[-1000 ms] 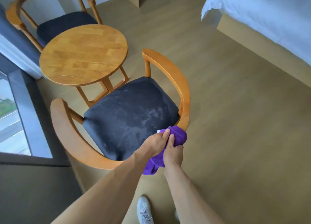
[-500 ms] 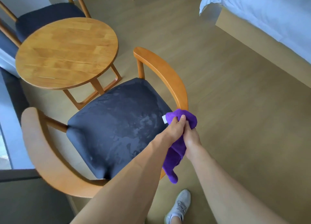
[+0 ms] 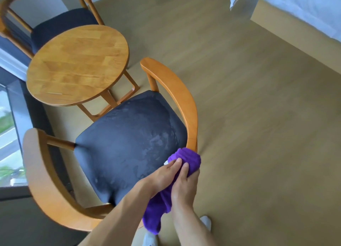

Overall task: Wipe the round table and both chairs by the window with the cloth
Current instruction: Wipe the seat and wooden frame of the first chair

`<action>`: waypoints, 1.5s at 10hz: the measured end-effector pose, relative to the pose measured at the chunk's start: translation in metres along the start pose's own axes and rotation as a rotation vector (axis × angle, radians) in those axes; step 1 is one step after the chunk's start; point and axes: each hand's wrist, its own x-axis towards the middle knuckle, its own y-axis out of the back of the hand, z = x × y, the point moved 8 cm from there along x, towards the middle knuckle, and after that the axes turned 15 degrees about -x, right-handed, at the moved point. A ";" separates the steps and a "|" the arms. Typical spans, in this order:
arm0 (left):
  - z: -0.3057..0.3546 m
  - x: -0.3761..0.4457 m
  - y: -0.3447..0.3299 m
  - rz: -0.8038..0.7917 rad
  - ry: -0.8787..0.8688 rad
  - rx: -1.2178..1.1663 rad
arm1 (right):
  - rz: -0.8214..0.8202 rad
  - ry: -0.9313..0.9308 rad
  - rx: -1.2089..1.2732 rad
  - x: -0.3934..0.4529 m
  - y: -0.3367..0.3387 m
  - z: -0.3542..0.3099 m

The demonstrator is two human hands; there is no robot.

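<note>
The purple cloth (image 3: 190,158) is wrapped over the near right end of the near chair's curved wooden armrest (image 3: 181,98). My left hand (image 3: 162,177) and my right hand (image 3: 183,186) both grip the cloth side by side, and its tail hangs below them. The near chair's dark seat cushion (image 3: 129,140) shows damp streaks. Beyond it stands the round wooden table (image 3: 77,64), bare on top. The far chair (image 3: 60,27), with a dark seat, sits behind the table by the window.
A window (image 3: 7,135) with a dark frame runs along the left. A bed with white bedding (image 3: 295,7) fills the upper right. Wood floor (image 3: 258,125) stretches between bed and chair. My white shoes (image 3: 205,220) show at the bottom edge.
Both hands with the cloth have slid back down the armrest toward its near end. The view has shifted, so the table and far chair sit further right in the picture.
</note>
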 end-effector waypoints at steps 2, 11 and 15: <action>0.049 0.033 -0.021 0.111 -0.087 -0.043 | -0.101 0.116 -0.205 0.065 0.003 -0.033; 0.206 0.168 0.100 0.775 -0.507 -0.618 | -0.347 0.797 -0.839 0.237 -0.134 -0.255; 0.232 0.210 0.192 0.741 -0.302 -0.613 | -0.617 0.961 -0.908 0.266 -0.233 -0.324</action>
